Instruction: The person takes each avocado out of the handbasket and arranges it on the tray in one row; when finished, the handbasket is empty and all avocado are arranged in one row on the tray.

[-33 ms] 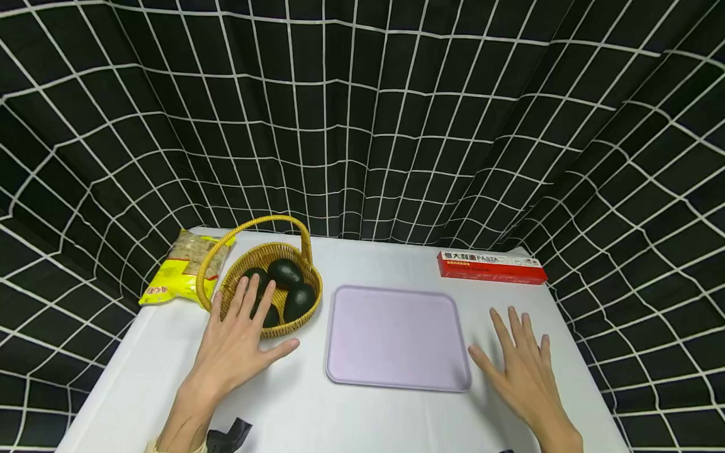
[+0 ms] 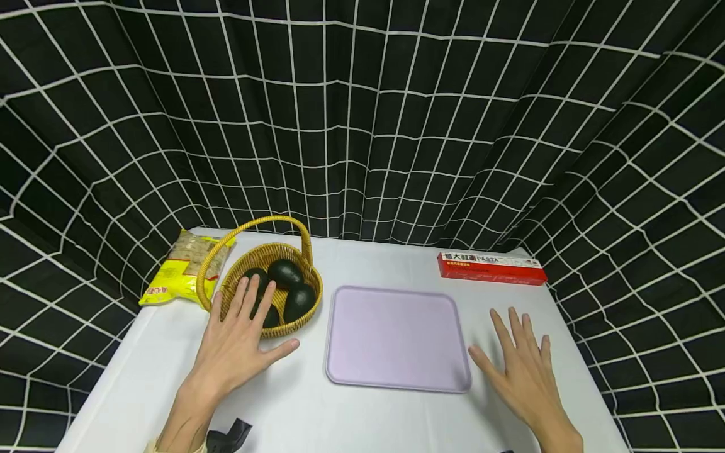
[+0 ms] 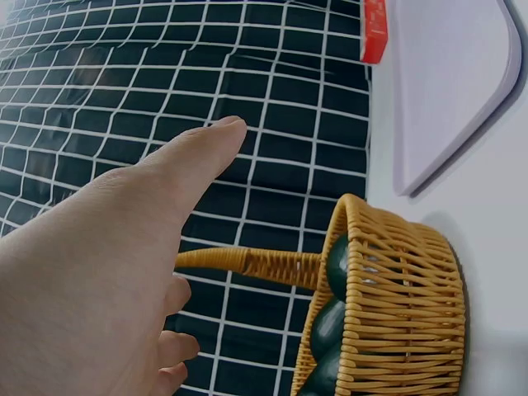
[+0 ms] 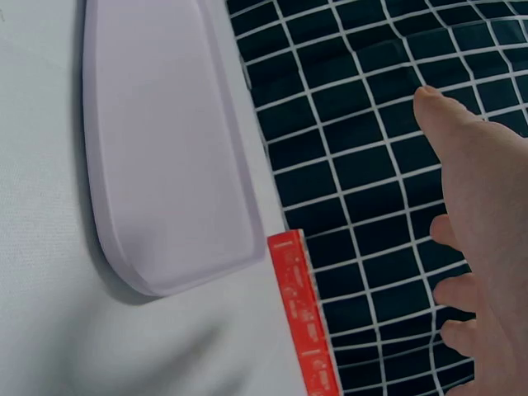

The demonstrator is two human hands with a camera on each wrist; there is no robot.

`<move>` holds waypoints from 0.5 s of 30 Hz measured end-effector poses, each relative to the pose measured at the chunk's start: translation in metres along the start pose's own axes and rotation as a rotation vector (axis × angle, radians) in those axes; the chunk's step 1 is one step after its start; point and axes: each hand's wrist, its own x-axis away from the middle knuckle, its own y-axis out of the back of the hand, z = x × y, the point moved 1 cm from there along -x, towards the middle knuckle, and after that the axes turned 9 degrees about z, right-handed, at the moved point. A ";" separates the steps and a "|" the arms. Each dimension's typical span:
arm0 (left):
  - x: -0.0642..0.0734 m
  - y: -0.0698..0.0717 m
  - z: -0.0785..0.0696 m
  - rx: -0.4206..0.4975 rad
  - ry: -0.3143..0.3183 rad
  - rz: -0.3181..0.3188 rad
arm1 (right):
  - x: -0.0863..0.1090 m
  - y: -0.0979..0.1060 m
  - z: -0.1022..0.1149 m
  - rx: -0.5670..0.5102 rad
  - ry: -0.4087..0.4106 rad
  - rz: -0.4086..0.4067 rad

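Note:
My left hand (image 2: 235, 352) hovers with fingers spread over the near side of a yellow wicker basket (image 2: 313, 277) and holds nothing. Several dark green avocados (image 2: 299, 302) lie inside the basket, partly hidden by my fingers in the head view. In the left wrist view the basket's woven wall (image 3: 404, 313) is below and to the right of my thumb. Fingers spread and holding nothing, my right hand (image 2: 527, 377) is just right of a pale purple rectangular tray (image 2: 396, 340). The tray's bare surface also appears in the right wrist view.
A yellow plastic bag of food (image 2: 184, 267) lies left of the basket, behind its handle (image 2: 255, 221). At the back right is a red and white pasta box (image 2: 491, 269). A black curtain with a white grid (image 2: 362, 126) surrounds the white table (image 2: 362, 415).

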 end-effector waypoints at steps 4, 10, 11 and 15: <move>0.000 -0.001 0.001 -0.003 -0.006 -0.020 | 0.001 -0.001 0.000 0.011 -0.009 0.001; 0.003 -0.001 0.001 0.001 -0.023 -0.091 | 0.004 -0.004 0.001 0.024 -0.019 0.007; 0.003 -0.001 0.001 0.004 -0.028 -0.117 | 0.004 -0.003 0.001 0.022 -0.018 0.005; 0.001 0.003 0.002 0.044 -0.073 -0.287 | 0.002 -0.002 0.001 0.023 -0.014 -0.007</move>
